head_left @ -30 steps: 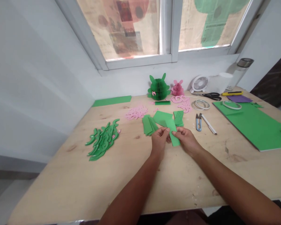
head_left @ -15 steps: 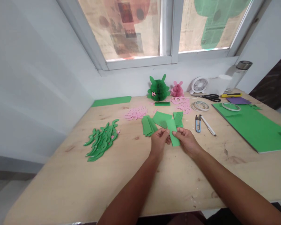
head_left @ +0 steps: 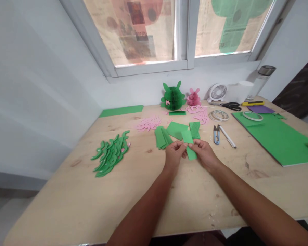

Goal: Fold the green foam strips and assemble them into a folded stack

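Note:
A small green paper strip (head_left: 192,153) is held between my two hands above the table. My left hand (head_left: 175,153) pinches its left edge between thumb and fingers. On the other side my right hand (head_left: 203,152) grips the right edge, its thumb lying on the face of the strip. Just behind the hands lie a fanned stack of green paper pieces (head_left: 162,137), a wider green sheet (head_left: 176,130) and another small green stack (head_left: 194,129). A heap of curved green cutouts (head_left: 112,155) sits to the left.
Pink cutouts (head_left: 149,123) lie behind. Green (head_left: 172,98) and pink (head_left: 194,97) paper figures stand against the wall. Blue thread snips (head_left: 216,134), a white pen (head_left: 227,136), tape rolls (head_left: 219,115), black scissors (head_left: 231,106) and a large green sheet (head_left: 274,140) are at the right.
My left thumb has shifted slightly right along the strip, closer to my right thumb. Both hands keep their hold; the view has moved very slightly.

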Available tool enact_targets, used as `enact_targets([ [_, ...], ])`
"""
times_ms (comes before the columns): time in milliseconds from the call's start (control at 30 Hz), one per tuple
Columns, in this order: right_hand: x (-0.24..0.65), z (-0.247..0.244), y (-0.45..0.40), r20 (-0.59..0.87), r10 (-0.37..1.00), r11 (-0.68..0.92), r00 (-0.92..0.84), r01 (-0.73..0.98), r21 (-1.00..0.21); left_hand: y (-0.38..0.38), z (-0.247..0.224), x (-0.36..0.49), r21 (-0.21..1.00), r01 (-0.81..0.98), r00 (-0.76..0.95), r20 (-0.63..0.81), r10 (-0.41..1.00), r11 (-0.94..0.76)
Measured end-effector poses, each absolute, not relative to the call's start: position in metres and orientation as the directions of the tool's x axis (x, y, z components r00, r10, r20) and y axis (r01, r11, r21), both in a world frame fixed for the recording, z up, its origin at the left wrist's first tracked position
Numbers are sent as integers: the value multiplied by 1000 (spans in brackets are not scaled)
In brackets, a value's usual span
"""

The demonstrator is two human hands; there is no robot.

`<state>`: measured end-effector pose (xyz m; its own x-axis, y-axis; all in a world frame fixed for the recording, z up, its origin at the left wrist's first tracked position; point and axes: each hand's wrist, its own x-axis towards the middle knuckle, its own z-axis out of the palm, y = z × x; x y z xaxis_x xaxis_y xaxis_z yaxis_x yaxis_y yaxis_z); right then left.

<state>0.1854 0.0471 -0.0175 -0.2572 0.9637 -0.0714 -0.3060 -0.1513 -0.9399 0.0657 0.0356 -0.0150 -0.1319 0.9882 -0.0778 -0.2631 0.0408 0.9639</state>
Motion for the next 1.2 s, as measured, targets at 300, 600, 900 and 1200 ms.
enact_targets([
  [300, 185, -18, 47, -78, 971, -148, -226, -311, -939, 36, -17, 65, 965, -258, -107, -66, 992, 37],
  [600, 185, -15, 46, -73, 971, -139, -227, -290, -947, 37, -18, 65, 963, -259, -106, -102, 989, 71],
  [900, 186, -16, 46, -64, 971, -127, -229, -274, -953, 38, -21, 64, 961, -264, -103, -111, 988, 81],
  [1200, 185, -15, 46, -81, 973, -145, -217, -298, -944, 39, -21, 63, 971, -236, -86, -61, 994, 39],
])
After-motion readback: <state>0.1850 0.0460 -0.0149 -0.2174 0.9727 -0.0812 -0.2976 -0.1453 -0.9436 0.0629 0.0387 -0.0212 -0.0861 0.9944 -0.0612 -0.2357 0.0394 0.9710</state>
